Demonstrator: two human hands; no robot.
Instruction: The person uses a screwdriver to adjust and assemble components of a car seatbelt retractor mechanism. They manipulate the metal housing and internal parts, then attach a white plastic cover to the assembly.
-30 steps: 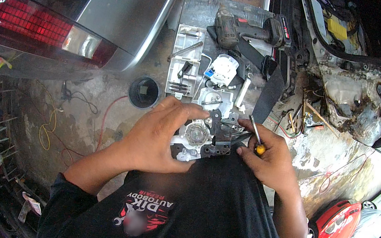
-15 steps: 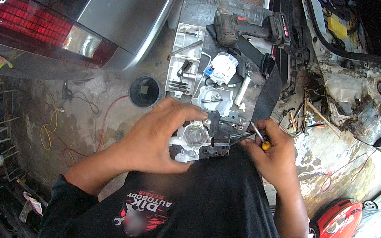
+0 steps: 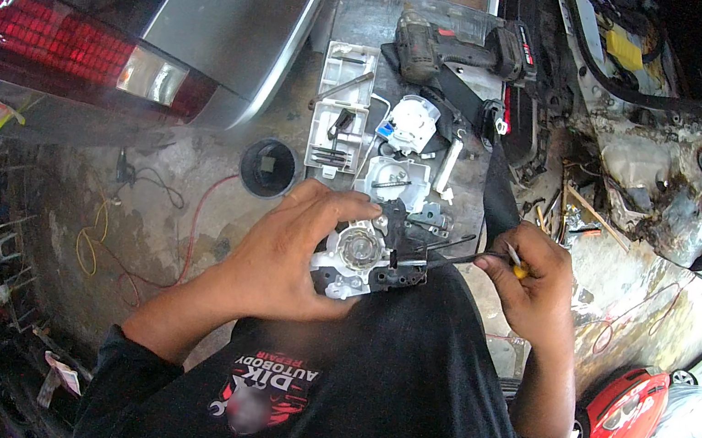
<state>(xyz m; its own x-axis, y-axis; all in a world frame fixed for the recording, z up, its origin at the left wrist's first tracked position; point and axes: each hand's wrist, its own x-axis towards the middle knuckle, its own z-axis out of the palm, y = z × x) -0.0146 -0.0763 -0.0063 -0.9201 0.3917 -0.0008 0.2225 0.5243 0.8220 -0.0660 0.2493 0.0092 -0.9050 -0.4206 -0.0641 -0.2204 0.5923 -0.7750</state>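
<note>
My left hand (image 3: 281, 249) grips a seat belt retractor (image 3: 360, 247), a metal frame with a white plastic side and a clear round centre, thumb below and fingers over its top. From the retractor a dark strip of webbing, seen edge-on, runs right into my right hand (image 3: 537, 283). That hand is closed on the black seat belt webbing (image 3: 498, 193), and a screwdriver (image 3: 519, 268) with a yellow handle is tucked in the same grip. Beyond the hand, the webbing continues up across the bench. My right palm hides part of the screwdriver.
On the metal bench (image 3: 362, 12) lie a cordless drill (image 3: 430, 51), a white parts tray (image 3: 335, 133), a round white plastic piece (image 3: 410, 125) and a white cover (image 3: 409, 176). A dark bucket (image 3: 267, 166) stands left. Cars flank the bench; a red hose (image 3: 195, 221) crosses the floor.
My right hand has moved right, away from the retractor, and the webbing between them is drawn out longer. My left hand and the retractor have hardly moved.
</note>
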